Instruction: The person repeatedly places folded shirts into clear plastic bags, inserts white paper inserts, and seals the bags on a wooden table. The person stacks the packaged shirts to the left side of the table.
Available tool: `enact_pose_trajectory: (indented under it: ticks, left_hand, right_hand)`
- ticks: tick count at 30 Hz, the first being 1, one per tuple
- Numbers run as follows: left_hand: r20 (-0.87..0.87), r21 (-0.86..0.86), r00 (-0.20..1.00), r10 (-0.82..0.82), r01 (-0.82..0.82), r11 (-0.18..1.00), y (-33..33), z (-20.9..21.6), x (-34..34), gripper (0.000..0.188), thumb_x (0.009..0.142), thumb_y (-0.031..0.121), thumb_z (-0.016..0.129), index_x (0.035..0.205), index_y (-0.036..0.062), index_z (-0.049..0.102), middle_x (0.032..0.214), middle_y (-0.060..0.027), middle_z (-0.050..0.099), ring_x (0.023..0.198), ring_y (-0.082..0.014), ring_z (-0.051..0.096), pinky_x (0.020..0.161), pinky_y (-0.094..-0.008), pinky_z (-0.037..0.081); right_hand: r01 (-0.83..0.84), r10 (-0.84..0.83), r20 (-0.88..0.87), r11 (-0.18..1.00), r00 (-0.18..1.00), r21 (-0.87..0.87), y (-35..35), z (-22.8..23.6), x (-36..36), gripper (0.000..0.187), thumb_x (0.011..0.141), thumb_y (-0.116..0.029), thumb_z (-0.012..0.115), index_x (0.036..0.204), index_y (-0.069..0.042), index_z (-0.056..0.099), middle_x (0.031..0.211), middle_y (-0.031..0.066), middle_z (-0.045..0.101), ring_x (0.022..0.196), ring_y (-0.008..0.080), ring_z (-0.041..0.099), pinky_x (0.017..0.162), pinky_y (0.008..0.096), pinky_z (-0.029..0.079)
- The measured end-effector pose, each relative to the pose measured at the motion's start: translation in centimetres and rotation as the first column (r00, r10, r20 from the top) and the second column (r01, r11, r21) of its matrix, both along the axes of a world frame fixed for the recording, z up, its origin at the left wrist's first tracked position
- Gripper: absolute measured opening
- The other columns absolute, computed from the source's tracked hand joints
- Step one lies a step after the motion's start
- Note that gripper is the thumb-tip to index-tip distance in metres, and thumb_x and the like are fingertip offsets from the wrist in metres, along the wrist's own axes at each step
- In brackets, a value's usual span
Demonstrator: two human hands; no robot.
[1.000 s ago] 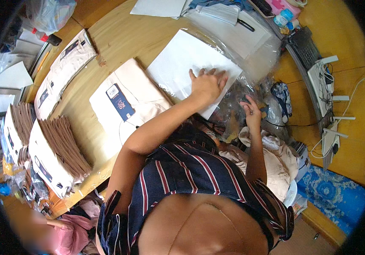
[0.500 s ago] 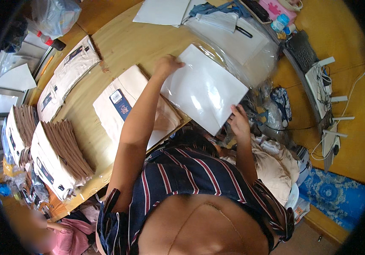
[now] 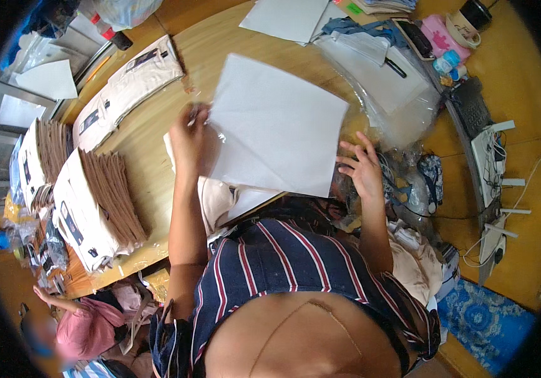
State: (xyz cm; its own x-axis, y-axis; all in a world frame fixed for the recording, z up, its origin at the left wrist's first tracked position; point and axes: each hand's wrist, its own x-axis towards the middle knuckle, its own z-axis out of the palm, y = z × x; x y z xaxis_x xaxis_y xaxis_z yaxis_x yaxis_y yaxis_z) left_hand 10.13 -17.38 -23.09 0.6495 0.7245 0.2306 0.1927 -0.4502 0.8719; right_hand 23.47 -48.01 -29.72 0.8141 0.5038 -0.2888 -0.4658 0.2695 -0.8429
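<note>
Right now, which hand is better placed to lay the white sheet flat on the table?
Left, probably. The left hand already grips the white sheet at its edge, above the wooden table. The right hand sits at the sheet's lower right corner, fingers spread.

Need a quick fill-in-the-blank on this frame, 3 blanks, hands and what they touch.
1. The left hand grips the ____ edge of the white sheet.
2. The right hand rests at the sheet's ____ corner, fingers spread.
3. The wooden table carries stacks of ____ folded pieces at left.

Missing words: left; lower right; brown
</note>
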Motion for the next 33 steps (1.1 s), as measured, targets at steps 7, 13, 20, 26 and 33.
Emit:
enact_pose_trajectory:
  ticks: [7, 13, 20, 26, 33]
  left_hand:
    - [0.001, 0.042, 0.907, 0.421, -0.421, 0.906, -0.9, -2.2, -10.1, 0.009, 0.078, 0.004, 0.057, 0.079, -0.0038, 0.053, 0.071, -0.0088, 0.058, 0.066, -0.0114, 0.052, 0.061, -0.0246, 0.043]
    - [-0.107, -0.047, 0.733, 0.672, -0.679, 0.732, -1.5, -4.5, -21.1, 0.012, 0.081, 0.006, 0.053, 0.087, -0.0028, 0.047, 0.068, -0.0086, 0.056, 0.047, -0.0102, 0.051, 0.036, -0.0205, 0.038]
    - [-0.270, 0.256, 0.557, 0.786, -0.745, 0.616, -6.1, -5.0, -25.0, 0.015, 0.078, 0.006, 0.056, 0.086, -0.0030, 0.047, 0.066, -0.0104, 0.057, 0.052, -0.0185, 0.054, 0.049, -0.0311, 0.043]
    - [-0.344, 0.589, 0.262, 0.902, -0.688, 0.425, -8.4, -2.0, -21.5, 0.031, 0.065, 0.007, 0.066, 0.090, 0.0004, 0.049, 0.091, -0.0184, 0.053, 0.087, -0.0320, 0.051, 0.073, -0.0391, 0.040]
    - [-0.229, 0.473, 0.896, 0.381, -0.240, 0.848, -0.9, -5.5, -12.9, 0.034, 0.064, 0.009, 0.064, 0.095, 0.0075, 0.052, 0.109, -0.0146, 0.046, 0.103, -0.0329, 0.042, 0.085, -0.0413, 0.034]
  right_hand:
    - [-0.373, 0.364, -0.089, 0.917, 0.927, -0.140, 7.4, -1.0, 0.0, 0.025, 0.081, -0.014, 0.056, 0.104, -0.007, 0.050, 0.073, 0.0010, 0.053, 0.052, 0.0079, 0.049, 0.039, 0.0191, 0.035]
    - [-0.359, 0.446, 0.202, 0.863, 0.872, -0.355, 8.8, -0.6, 7.1, 0.015, 0.069, -0.015, 0.065, 0.079, -0.008, 0.057, 0.063, -0.0022, 0.054, 0.047, 0.0042, 0.045, 0.036, 0.0163, 0.032]
    - [0.066, 0.089, 0.333, 0.902, 0.939, -0.426, 12.7, 0.4, 22.3, 0.028, 0.076, -0.015, 0.060, 0.098, -0.005, 0.047, 0.059, 0.0001, 0.049, 0.046, 0.0104, 0.045, 0.038, 0.0209, 0.035]
    - [0.199, 0.381, 0.890, 0.880, 0.252, -0.432, 18.5, 4.6, 5.6, 0.061, 0.073, -0.033, 0.063, 0.116, 0.003, 0.039, 0.080, 0.0147, 0.052, 0.078, 0.0269, 0.053, 0.069, 0.0386, 0.043]
    - [-0.116, 0.637, 0.685, 0.697, -0.354, -0.708, 15.1, 3.1, -10.1, 0.072, 0.058, -0.037, 0.072, 0.120, -0.014, 0.043, 0.108, 0.0119, 0.039, 0.090, 0.0261, 0.044, 0.077, 0.0403, 0.035]
